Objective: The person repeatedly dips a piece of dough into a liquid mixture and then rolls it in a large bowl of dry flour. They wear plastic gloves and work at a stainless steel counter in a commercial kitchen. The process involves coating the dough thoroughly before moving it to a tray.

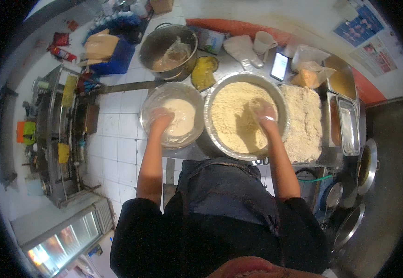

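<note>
My left hand (163, 117) reaches into a round metal bowl (147, 118) of pale, creamy batter (183, 121). Its fingers are blurred, so I cannot tell whether they grip anything in the batter. To the right stands a larger metal basin (212, 140) filled with pale yellow, crumbly flour (236, 107). Over the right part of this flour is my right hand (264, 112), with what looks like a clear plastic glove on it. Motion blur hides its fingertips and whether they hold flour. Right of the basin lies a tray of lumpy, flour-coated pieces (302, 125).
Behind the bowls stand a deep pot (145, 52), a yellow cloth (203, 73), an oven mitt (239, 47), a white mug (264, 41) and a lit phone (279, 66). Steel food pans (349, 127) line the right end. A glass-fronted fridge (65, 243) is at lower left.
</note>
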Demonstrator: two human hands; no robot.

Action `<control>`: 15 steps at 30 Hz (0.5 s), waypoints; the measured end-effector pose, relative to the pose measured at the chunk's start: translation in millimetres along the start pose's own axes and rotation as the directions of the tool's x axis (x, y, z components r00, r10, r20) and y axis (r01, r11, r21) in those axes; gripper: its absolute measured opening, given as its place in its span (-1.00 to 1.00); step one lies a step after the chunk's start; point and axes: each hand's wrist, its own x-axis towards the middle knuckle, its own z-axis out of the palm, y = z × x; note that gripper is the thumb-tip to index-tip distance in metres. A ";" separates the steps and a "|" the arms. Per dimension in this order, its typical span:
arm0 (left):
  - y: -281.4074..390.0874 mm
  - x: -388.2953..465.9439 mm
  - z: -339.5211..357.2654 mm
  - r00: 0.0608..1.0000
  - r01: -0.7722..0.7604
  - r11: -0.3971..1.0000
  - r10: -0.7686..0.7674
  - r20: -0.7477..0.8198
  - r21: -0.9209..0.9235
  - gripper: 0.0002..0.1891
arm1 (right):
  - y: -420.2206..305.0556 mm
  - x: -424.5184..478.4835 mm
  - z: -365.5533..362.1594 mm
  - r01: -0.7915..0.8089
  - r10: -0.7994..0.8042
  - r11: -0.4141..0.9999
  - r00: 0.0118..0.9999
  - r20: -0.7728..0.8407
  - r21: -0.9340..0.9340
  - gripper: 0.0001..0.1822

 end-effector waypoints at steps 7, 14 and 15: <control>66.5 -63.0 -84.8 0.940 0.217 0.847 -0.315 -0.129 -0.486 -0.53 | -3.9 27.2 93.6 0.332 -0.289 0.897 0.940 0.181 -0.290 -0.40; 76.8 -72.0 -101.2 0.867 0.365 0.853 -0.457 -0.199 -0.372 -0.50 | -11.5 -31.6 39.5 0.384 -0.138 0.897 0.711 0.689 -0.217 -0.45; 76.4 -71.3 -101.0 0.866 0.355 0.851 -0.455 -0.205 -0.388 -0.50 | -10.1 -49.9 34.1 0.465 -0.260 0.865 0.735 0.626 -0.186 -0.45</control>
